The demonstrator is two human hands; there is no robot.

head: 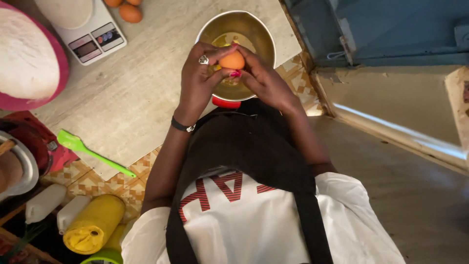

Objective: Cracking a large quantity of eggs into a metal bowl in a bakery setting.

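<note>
Both hands were closed around one brown egg (231, 61): the left hand (200, 80) gripped it from one side, the right hand (264, 80) from the other. Directly under the hands stood a metal bowl (259, 29). Farther beyond the left hand lay a green spatula (90, 151), a kitchen scale (93, 34) and more eggs (128, 11).

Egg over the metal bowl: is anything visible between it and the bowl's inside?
Nothing visible. The egg is gripped by both the left hand and right hand directly above the open metal bowl. Only the fingers curl beneath it; the bowl already holds some yellowish liquid.
</note>
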